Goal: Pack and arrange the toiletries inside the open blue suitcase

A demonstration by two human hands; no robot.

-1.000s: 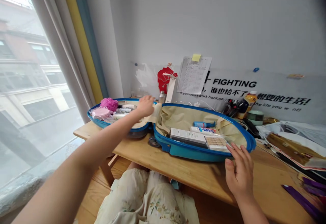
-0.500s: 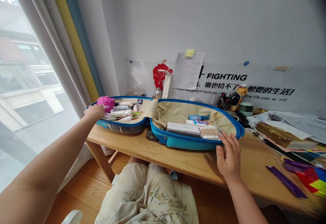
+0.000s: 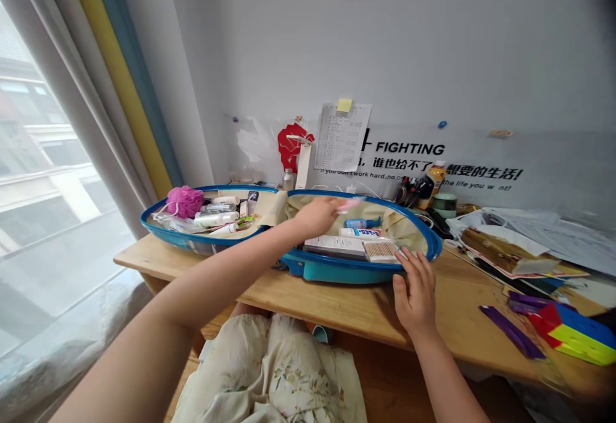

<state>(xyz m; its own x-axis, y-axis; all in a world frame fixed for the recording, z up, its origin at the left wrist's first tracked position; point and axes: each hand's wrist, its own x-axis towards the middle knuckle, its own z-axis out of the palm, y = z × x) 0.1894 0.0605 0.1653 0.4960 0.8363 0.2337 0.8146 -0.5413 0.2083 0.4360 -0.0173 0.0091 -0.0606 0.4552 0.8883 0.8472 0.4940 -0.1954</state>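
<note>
A small blue suitcase (image 3: 337,270) lies open on the wooden desk (image 3: 337,304), both halves lined in beige. My left hand (image 3: 315,215) hovers over the right half, closed on a small pink item (image 3: 350,205) that is blurred. Under it lie a blue bottle (image 3: 363,223), a tube (image 3: 360,233), a long white box (image 3: 334,245) and a box of cotton swabs (image 3: 380,250). The left half (image 3: 192,241) holds a pink bath pouf (image 3: 184,200) and several tubes and bottles. My right hand (image 3: 416,291) rests with spread fingers on the front rim of the right half.
Papers, magazines (image 3: 510,250) and coloured card (image 3: 575,336) cover the desk's right side. Bottles and a jar (image 3: 443,201) stand against the wall under a poster. A curtain (image 3: 96,89) and window are at the left. My lap is below the desk edge.
My left hand went from the suitcase's left half, at the pink pouf, across to the right half, now holding a small pink item. My right hand stayed on the rim.
</note>
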